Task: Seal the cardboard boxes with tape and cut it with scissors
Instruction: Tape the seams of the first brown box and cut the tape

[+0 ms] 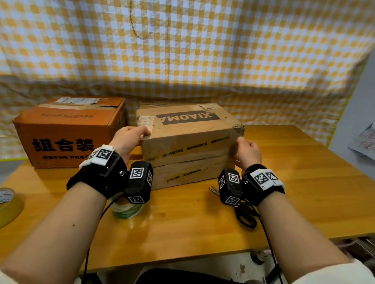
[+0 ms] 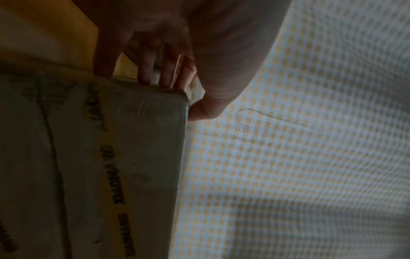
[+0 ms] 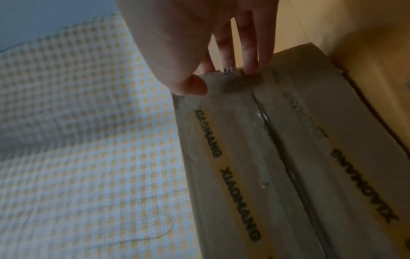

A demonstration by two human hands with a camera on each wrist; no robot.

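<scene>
A brown cardboard box [image 1: 188,133] printed XIAOMANG stands mid-table, its flap seam running across the face towards me. My left hand [image 1: 142,134] grips its upper left corner, thumb on top and fingers down the side; the left wrist view shows the hand [image 2: 186,87] pinching that corner of the box [image 2: 122,140]. My right hand [image 1: 241,146] holds the upper right corner. In the right wrist view its thumb and fingers [image 3: 221,77] pinch the box [image 3: 277,175], where glossy clear tape lies beside the seam. A green-and-white tape roll [image 1: 127,211] and black-handled scissors [image 1: 246,216] lie under my wrists.
An orange cardboard box [image 1: 70,134] stands at the back left, close to the brown one. A yellow tape roll [image 1: 2,205] lies at the left edge of the wooden table [image 1: 302,190]. A checked cloth [image 1: 199,44] hangs behind. Papers [image 1: 371,142] lie off to the right.
</scene>
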